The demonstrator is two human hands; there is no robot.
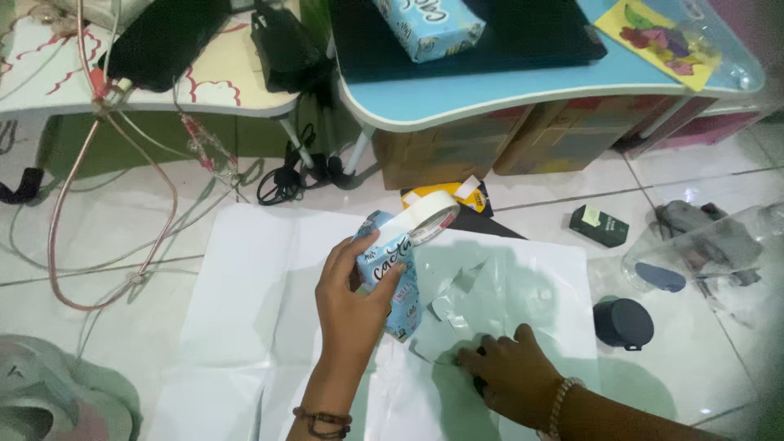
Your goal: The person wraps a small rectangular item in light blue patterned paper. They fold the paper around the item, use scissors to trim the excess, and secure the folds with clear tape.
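Note:
My left hand (pixel 353 298) grips a small light-blue printed box (pixel 395 269) and holds it upright over a white paper sheet (pixel 253 286) spread on the floor. A roll of white tape (pixel 428 215) rests at the box's top edge, by my fingers. My right hand (pixel 505 369) lies lower right on the sheet with its fingers curled down, pressing on pale cut paper pieces (pixel 457 302); something dark shows under the palm, unclear what.
A blue table (pixel 490 90) with a second blue box (pixel 429 24) stands ahead, a white table (pixel 204 90) at left. Cables (pixel 155 237) trail over the tiled floor. A dark green small box (pixel 599 225), a round black object (pixel 623 323) and a clear plastic bag (pixel 710 245) lie at right.

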